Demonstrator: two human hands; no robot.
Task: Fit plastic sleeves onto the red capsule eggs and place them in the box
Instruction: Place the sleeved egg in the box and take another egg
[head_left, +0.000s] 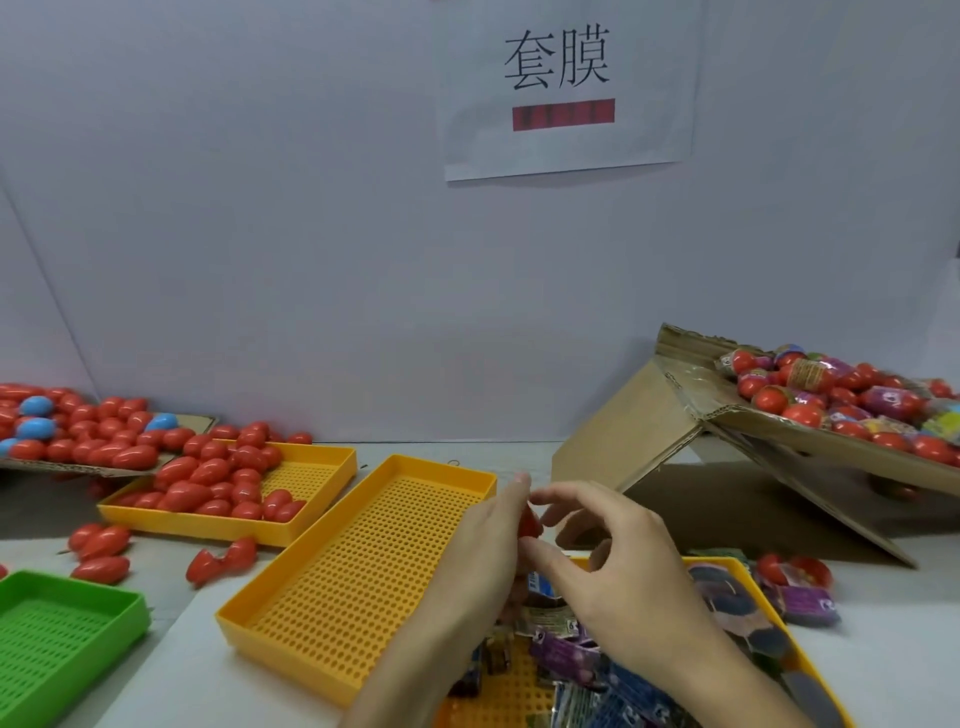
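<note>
My left hand (483, 561) holds a red capsule egg (530, 524) upright in its fingers, with only the egg's upper part showing. My right hand (618, 561) is against it from the right, thumb and forefinger curled at the egg's sides. Whether a sleeve is on the egg I cannot tell. Below my hands a yellow tray (737, 564) holds a heap of printed plastic sleeves (571, 654). The tilted cardboard box (691, 395) at right holds many sleeved eggs (831, 389).
An unfilled yellow mesh tray (358, 571) lies left of my hands. Behind it another yellow tray (332, 457) holds bare red eggs (218, 478). More red and a few blue eggs lie on cardboard (197, 421) far left. A green tray (62, 623) sits at bottom left. Two sleeved eggs (795, 577) lie right.
</note>
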